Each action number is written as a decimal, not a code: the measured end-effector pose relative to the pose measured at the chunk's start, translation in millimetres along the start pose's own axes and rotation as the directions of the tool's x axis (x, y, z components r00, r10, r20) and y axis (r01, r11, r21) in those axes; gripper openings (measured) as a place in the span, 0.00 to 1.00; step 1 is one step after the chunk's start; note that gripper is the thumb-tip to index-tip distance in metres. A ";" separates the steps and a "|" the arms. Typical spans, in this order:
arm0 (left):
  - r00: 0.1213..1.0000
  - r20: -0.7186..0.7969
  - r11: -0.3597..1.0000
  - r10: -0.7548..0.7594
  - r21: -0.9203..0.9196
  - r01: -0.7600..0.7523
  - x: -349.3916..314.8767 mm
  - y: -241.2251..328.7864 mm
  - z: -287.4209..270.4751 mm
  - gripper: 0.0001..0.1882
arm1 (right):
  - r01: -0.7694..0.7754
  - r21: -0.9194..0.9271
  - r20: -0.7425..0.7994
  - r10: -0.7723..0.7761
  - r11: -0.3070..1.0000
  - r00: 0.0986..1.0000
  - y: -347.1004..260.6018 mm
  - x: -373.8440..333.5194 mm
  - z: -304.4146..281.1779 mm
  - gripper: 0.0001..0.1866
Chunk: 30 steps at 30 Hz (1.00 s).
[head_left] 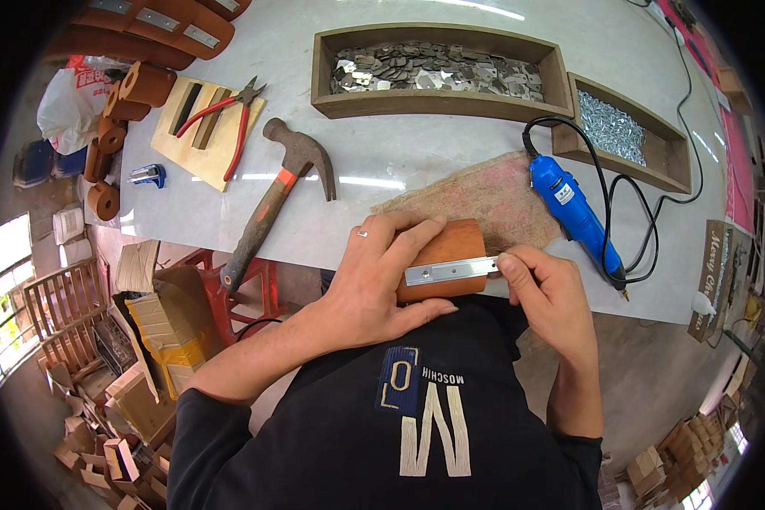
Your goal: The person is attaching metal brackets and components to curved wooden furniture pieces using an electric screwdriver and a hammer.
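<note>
Brown block [459, 236] partly hidden, gripped by left hand [372, 276]; right hand [548, 291] pinching metal strip [452, 271].

We hold a reddish-brown block [444, 245], smooth and rounded on its visible face, under our left hand [370, 276]. The fingers bear on its far, left portion; the thumb lies along its near edge. The right portion of the block is exposed between our two hands. On its upper face we have a narrow, flat, silver metal strip [446, 272], set crosswise, with its left end beside our left hand. Its right end extends slightly past the block and is pinched at the fingertips of our right hand [548, 289]. The strip bears small round marks; we cannot tell whether these are open holes.
</note>
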State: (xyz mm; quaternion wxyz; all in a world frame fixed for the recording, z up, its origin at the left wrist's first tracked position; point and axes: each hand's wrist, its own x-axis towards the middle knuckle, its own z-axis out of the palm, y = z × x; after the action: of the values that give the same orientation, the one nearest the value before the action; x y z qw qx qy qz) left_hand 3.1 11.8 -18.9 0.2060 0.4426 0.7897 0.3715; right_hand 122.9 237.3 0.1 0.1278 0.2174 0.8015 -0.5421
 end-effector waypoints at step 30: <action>0.990 -0.133 0.998 0.040 -0.051 -0.047 -10.1 -10.1 23.7 0.43 | -0.166 0.541 0.165 0.089 0.825 0.982 34.2 -2.6 -10.6 0.08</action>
State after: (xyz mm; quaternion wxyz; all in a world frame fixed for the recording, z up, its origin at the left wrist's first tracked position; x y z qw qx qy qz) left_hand 18.4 9.4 -41.8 0.1571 0.4285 0.7815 0.4254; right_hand 142.1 257.5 -22.5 0.1485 0.2619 0.5843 -0.7536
